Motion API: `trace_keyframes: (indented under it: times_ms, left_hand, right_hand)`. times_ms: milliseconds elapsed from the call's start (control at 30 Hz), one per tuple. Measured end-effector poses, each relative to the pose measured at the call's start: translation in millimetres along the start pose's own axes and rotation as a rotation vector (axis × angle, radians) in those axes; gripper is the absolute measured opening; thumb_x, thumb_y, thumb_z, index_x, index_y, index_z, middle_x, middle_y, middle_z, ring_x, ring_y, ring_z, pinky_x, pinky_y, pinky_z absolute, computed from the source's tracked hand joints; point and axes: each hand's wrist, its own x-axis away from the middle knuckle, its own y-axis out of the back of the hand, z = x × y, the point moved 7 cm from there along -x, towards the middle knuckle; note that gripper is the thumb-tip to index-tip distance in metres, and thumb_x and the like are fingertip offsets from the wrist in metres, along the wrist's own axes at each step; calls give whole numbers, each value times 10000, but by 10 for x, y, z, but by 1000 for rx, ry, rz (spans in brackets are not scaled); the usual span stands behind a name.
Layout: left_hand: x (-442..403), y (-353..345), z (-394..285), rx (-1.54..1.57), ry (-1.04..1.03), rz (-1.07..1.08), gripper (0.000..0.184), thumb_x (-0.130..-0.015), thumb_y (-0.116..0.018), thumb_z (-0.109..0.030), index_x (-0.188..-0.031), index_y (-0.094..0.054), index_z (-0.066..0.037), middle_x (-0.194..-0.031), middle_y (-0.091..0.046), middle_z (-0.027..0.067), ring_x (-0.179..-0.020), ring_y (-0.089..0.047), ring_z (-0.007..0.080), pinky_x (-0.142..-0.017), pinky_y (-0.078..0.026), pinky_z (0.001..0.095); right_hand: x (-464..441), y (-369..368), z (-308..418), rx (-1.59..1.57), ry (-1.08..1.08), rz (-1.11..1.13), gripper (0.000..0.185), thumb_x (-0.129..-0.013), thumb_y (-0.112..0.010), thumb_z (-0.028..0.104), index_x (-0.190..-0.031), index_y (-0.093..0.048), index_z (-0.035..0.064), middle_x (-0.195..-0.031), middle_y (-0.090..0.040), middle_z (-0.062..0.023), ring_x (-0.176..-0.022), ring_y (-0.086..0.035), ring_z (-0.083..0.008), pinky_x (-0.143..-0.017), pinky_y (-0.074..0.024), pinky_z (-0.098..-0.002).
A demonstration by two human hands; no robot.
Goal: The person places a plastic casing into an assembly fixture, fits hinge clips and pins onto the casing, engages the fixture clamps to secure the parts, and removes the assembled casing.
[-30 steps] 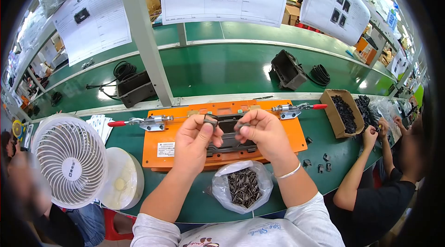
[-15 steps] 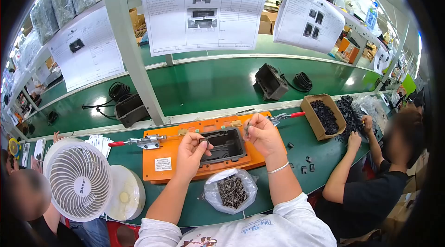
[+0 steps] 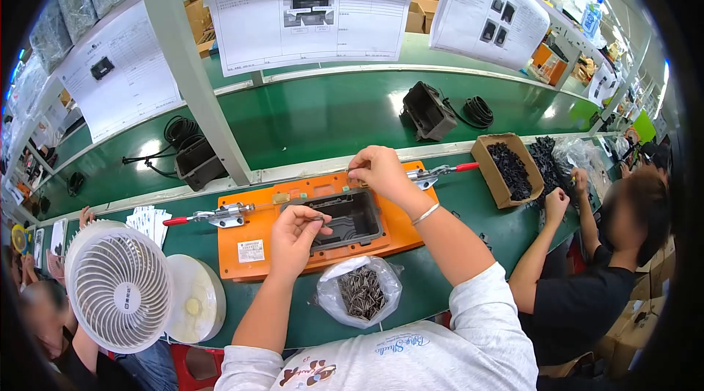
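Observation:
An orange fixture [image 3: 253, 268] holds an open black plastic housing [image 3: 375, 232] on the bench. My left hand [image 3: 295, 235] is closed in a pinch over the housing's near-left side, with a small black part [image 3: 318, 219] between thumb and finger. At the housing's far edge, my right hand [image 3: 385, 173] has its fingers pressed together, pointing down; whatever is in them is too small to make out. A clear bag of thin metal pins [image 3: 361, 292] sits in front of the fixture.
Red-handled toggle clamps flank the fixture, left clamp [image 3: 231, 215] and right clamp [image 3: 433, 174]. A white fan [image 3: 121, 288] stands left. A cardboard box [image 3: 507, 197] of black parts is right, beside a co-worker's hands [image 3: 557, 204]. Cabled black housings [image 3: 429, 112] lie behind.
My right hand has moved up and left, from beside the housing to its far edge. My left hand stays near the housing's left side, still pinching the small black part.

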Motion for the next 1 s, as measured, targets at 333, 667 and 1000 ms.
trace_keyframes:
  times_ms: [333, 667, 1000]
  left_hand:
    - [45, -38, -171, -288, -234, 53, 118, -845, -630, 70, -958, -612, 41, -970, -599, 117, -826, -617, 157, -750, -523, 258]
    - [13, 131, -300, -207, -102, -62, 176, -767, -678, 113, -917, -626, 38, -931, -589, 106, -821, -583, 165, -737, -479, 252]
    - [-775, 471, -422, -845, -144, -46, 54, -779, -677, 3, -833, -671, 2, -786, -611, 93, -716, -605, 227, -656, -475, 319]
  right_hand:
    - [-126, -181, -294, -82, -188, 260, 92, -749, -729, -11, -825, -688, -42, -727, -687, -88, -658, -638, -120, -587, -513, -255]
    - [79, -91, 1, 55, -1, 81, 162, -736, -731, 9, -892, -690, -13, -859, -601, -109, -768, -597, -218, -687, -491, -325]
    - [596, -275, 330, 636, 166, 37, 566, -759, -731, 304, -1186, -578, -35, -1203, -494, -159, -1154, -420, -309, -886, -307, -462]
